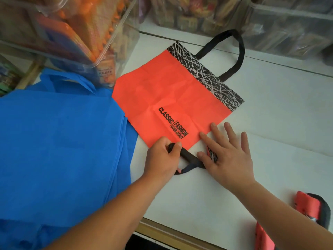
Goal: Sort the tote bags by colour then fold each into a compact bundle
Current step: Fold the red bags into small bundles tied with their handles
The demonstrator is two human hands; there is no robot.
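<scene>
White bench (270, 109), viewed from above. A stack of blue tote bags (59, 141) lies flat over its left part, the largest item in view. Beside the stack, its near-left edge touching the blue fabric, an orange tote bag (162, 91) lies spread flat at an angle; its mouth bears a black band with white scribbled lines, and one black handle (232, 49) loops out at the far side.

At the near edge of this bag a second black handle (187, 156), belonging to a folded orange bundle partly hidden under the palm, crosses between the hands. The right hand (227, 157) presses flat, fingers (215, 129) spread apart, two tips resting on the orange bag's near corner. The left hand (162, 157) is closed, fingers (177, 144) clamped on the handle's left end.

At the lower right, near the bench edge, two rolled orange bundles (306, 204) lie finished, partly covered by the right forearm.

Risks, as judged: the stiff, creased fabric may spring open if the right palm lifts before the handle is wrapped or tucked; a pull on the handle could drag the flat orange bag askew; the finished bundles sit close to the edge, where the forearm could sweep them off.
</scene>
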